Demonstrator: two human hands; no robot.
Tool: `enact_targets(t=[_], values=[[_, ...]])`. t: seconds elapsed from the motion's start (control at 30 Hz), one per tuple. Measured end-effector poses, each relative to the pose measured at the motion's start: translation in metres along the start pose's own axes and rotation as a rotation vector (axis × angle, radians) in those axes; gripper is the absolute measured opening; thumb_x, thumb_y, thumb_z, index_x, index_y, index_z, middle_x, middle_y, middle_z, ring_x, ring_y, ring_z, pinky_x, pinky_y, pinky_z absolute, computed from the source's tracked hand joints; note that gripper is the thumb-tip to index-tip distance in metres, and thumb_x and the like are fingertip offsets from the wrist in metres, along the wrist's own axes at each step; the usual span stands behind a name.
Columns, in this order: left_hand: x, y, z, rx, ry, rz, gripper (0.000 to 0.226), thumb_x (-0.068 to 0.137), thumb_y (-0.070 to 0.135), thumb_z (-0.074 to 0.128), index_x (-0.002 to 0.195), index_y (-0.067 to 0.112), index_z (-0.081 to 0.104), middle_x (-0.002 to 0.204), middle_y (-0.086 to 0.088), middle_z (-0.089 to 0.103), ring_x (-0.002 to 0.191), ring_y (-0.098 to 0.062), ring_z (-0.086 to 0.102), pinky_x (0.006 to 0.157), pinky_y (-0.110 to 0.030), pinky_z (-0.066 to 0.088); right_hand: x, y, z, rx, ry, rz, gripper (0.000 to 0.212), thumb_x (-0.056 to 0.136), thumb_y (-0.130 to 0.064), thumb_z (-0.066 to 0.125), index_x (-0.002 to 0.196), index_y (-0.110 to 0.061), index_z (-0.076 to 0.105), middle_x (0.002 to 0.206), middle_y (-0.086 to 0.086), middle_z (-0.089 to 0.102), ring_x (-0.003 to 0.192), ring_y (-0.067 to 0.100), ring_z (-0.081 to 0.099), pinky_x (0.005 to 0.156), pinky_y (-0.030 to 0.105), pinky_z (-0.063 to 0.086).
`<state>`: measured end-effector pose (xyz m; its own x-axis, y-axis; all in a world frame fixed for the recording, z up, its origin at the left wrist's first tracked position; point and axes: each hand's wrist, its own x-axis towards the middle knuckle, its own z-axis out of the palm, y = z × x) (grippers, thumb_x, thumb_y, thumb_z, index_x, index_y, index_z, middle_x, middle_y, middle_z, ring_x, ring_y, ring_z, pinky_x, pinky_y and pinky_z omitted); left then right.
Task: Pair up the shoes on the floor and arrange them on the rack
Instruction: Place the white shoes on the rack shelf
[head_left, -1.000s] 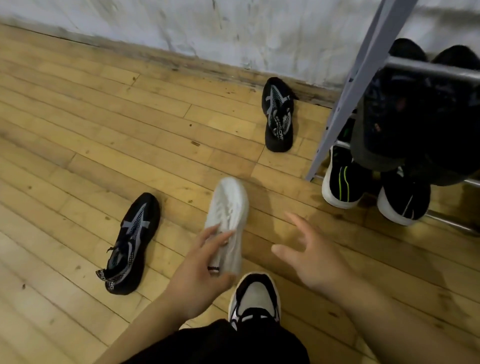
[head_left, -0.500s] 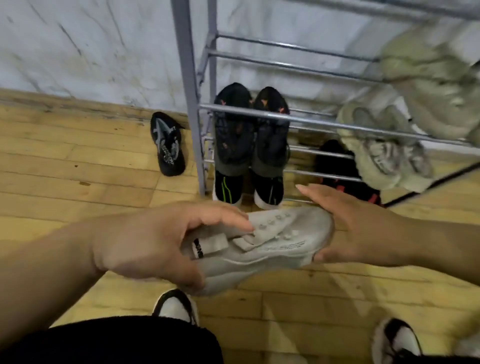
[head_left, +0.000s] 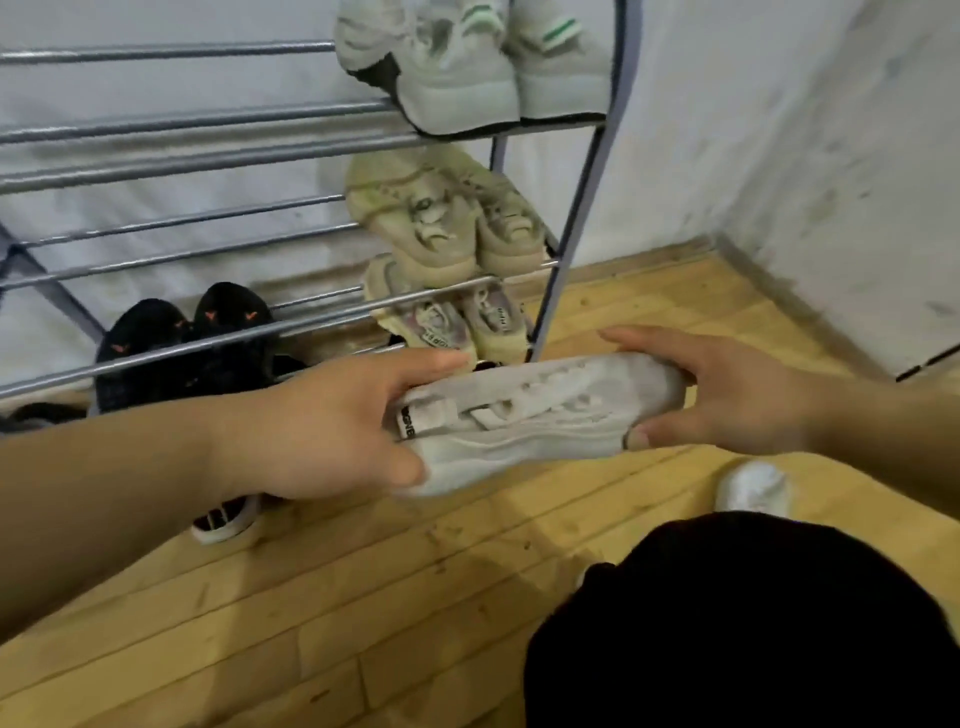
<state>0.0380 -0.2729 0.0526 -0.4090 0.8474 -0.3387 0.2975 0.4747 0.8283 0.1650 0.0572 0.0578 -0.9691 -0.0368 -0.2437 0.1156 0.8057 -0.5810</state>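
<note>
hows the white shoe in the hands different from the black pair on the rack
Colour: the white shoe is pale grey-white, while the black pair is black with small orange marks.
Place: the white shoe is held off the floor, left hand at its heel and right hand at its toe. The black pair sits on a low shelf of the rack.
Count: the white shoe is single, but the black pair is matched.
Both are sneakers.

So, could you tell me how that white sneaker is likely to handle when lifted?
Probably light: the left hand and right hand hold the white sneaker by its ends. It spans them without sagging, so the sole seems fairly stiff.
</note>
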Motion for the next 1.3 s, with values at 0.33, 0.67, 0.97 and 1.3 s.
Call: enact_targets(t=[0.33, 0.67, 0.97, 1.3], values=[[0.133, 0.044, 0.097, 0.097, 0.103, -0.046, 0.084, 0.082, 0.018, 0.083, 0.145, 0.056, 0.043, 0.139, 0.028, 0.054, 0.100, 0.005, 0.065, 0.078, -0.023, 0.057, -0.079, 0.163, 0.020, 0.273, 0.329, 0.323, 0.106, 0.061, -0.069, 0.080, 0.154, -0.044, 0.036, 0.151, -0.020, 0.041, 0.134, 0.004, 0.047, 0.108, 0.033, 0.046], [0.149, 0.001, 0.149, 0.092, 0.294, -0.247, 0.075, 0.082, 0.017, 0.082, 0.148, 0.036, 0.052, 0.125, 0.025, 0.060, 0.103, 0.008, 0.059, 0.075, -0.007, 0.042, -0.073, 0.307, 0.180, 0.361, 0.180, 0.986, 0.123, 0.072, -0.062, 0.082, 0.163, -0.033, 0.004, 0.166, 0.016, 0.005, 0.146, 0.042, 0.032, 0.114, 0.050, 0.040], [0.146, 0.003, 0.143, 0.114, 0.316, -0.283, 0.076, 0.081, 0.017, 0.081, 0.149, 0.036, 0.051, 0.132, 0.018, 0.060, 0.108, 0.004, 0.059, 0.078, -0.007, 0.042, -0.052, 0.306, 0.215, 0.384, 0.475, 1.185, 0.097, 0.083, -0.041, 0.067, 0.162, -0.038, 0.010, 0.157, 0.022, 0.029, 0.137, 0.045, 0.037, 0.110, 0.053, 0.037], [0.069, 0.071, 0.079, 0.201, 0.526, -0.221, 0.075, 0.083, 0.020, 0.083, 0.144, 0.049, 0.051, 0.123, 0.028, 0.060, 0.088, 0.023, 0.054, 0.076, -0.007, 0.040, -0.112, 0.201, 0.133, 0.752, 0.526, 0.691, 0.099, 0.076, -0.043, 0.081, 0.154, -0.057, 0.022, 0.156, -0.013, 0.041, 0.124, 0.017, 0.054, 0.094, 0.039, 0.051]])
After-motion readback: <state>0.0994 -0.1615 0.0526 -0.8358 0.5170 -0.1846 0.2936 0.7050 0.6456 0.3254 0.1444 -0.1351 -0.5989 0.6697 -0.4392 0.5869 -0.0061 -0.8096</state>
